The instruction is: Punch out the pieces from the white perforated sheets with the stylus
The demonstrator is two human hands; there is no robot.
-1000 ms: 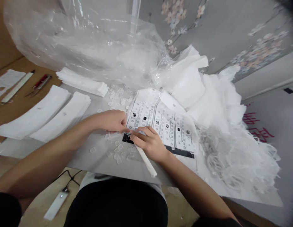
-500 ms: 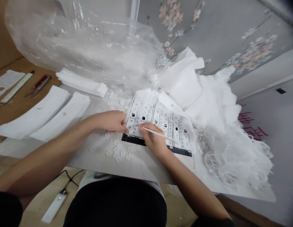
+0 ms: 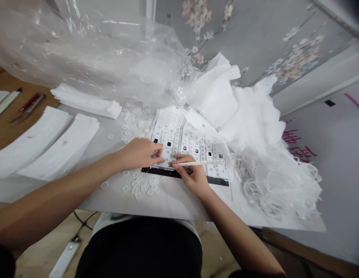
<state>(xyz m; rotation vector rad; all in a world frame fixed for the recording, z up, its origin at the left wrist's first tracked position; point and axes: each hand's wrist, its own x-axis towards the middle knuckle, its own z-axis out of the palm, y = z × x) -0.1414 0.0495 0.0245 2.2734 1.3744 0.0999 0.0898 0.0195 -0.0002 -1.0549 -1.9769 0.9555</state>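
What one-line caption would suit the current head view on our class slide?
The right hand holds a thin white stick over a dotted white sheet, the left hand beside it.

The bag (image 3: 109, 61) is glossy, crinkled clear plastic; the sheets (image 3: 231, 104) look soft and matt (cloth or paper, I cannot tell).

Large magenta handwritten characters (image 3: 299, 147), at least 2, stand on the flat pale grey panel (image 3: 327, 135) at the right. They are slanted and blurred; their wording is not legible. 1 long magenta stroke (image 3: 354, 103) marks the same panel, higher and farther right.
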